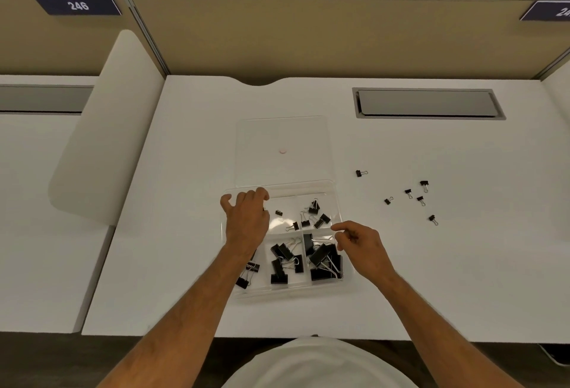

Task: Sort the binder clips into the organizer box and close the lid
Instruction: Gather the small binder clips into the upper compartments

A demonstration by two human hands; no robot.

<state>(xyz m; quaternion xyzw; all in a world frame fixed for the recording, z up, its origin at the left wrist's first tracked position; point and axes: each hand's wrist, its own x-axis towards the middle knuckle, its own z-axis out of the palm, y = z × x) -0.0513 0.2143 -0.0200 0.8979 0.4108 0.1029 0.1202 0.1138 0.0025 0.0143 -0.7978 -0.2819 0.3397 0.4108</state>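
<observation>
The left hand (pixel 246 221) is resting curled on the organizer box (pixel 337 202); the right hand (pixel 359 244), fingers loosely pinched on nothing visible, is hovering over it; six binder clips (pixel 408 193) are lying at 3 o'clock.

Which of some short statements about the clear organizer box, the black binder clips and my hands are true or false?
1. The clear plastic organizer box has its transparent lid open. True.
2. Six small black binder clips lie loose on the white desk. True.
3. The loose clips lie left of the box. False: right.
4. The left hand rests on the lid. False: on the box's far-left part.
5. The right hand is at the box's right edge. True.
</observation>
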